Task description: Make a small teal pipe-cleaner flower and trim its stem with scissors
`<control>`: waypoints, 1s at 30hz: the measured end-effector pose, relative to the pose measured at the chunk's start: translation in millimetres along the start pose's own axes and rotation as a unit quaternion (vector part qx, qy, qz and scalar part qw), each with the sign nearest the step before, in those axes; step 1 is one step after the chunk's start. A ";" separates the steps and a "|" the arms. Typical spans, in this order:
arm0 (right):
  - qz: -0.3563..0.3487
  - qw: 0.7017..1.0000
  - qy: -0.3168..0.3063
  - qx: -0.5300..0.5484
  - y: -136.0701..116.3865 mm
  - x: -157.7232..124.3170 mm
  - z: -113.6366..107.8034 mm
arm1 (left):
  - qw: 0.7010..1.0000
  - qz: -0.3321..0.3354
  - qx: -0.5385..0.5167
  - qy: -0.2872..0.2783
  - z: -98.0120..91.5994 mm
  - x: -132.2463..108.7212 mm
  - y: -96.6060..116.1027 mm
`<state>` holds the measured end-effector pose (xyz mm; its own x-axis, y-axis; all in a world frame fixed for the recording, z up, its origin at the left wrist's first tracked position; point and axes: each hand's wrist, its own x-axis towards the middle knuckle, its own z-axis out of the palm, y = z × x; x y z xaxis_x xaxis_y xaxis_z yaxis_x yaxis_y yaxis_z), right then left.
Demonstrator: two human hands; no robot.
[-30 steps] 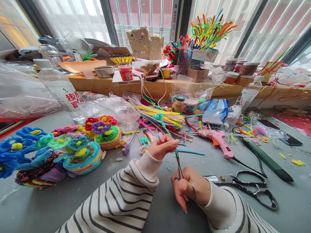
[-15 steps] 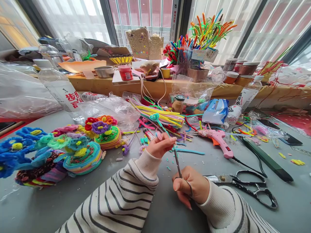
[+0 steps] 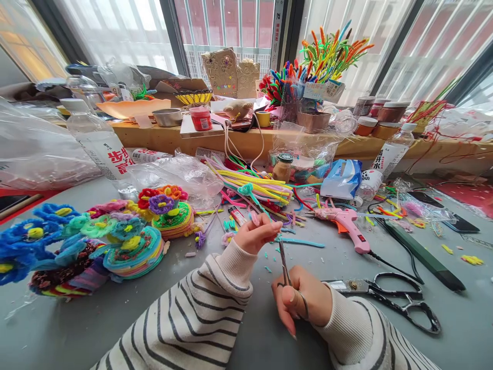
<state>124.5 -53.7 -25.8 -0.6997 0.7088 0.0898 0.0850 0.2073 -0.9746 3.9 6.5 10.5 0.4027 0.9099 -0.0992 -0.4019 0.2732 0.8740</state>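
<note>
A teal pipe cleaner (image 3: 246, 190) with a curled, leafy-looking top is pinched in my left hand (image 3: 254, 234). It slants through the fingers, and its lower end comes out near the fingertips. My right hand (image 3: 302, 297) holds a small pair of scissors (image 3: 284, 259) by the handles, thumb and fingers in the loops. The blades point up and away, with their tips at the pipe cleaner's lower end, just below my left fingertips. Whether the tips touch it, I cannot tell. Teal clippings (image 3: 268, 269) lie scattered on the grey table (image 3: 265, 324) beneath.
Large black-handled scissors (image 3: 404, 300) lie right of my right hand, with a pink glue gun (image 3: 352, 226) behind them. Fuzzy flower pieces (image 3: 133, 252) stand at the left. A pipe cleaner bundle (image 3: 265, 187) lies ahead; water bottles (image 3: 103, 149) stand near the shelf (image 3: 162, 136).
My right hand's fingers have shifted on the small scissors' handles, and the blades have moved slightly right. My left hand keeps its pinch on the pipe cleaner. The whole view has shifted a little.
</note>
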 end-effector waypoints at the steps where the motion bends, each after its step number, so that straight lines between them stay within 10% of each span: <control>1: 0.000 1.000 -0.002 0.001 -0.2 0.0 0.1 | 1.000 0.000 0.001 -0.001 -0.2 0.1 -0.4; 30: 0.010 1.000 0.025 0.003 0.5 0.3 0.2 | 1.000 0.000 0.018 -0.001 2.4 -0.3 -1.6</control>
<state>124.2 -53.6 -26.3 -0.6616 0.7456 0.0795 0.0950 0.1885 -0.9775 6.4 5.1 10.3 0.4046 0.9092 -0.0985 -0.3713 0.2618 0.8908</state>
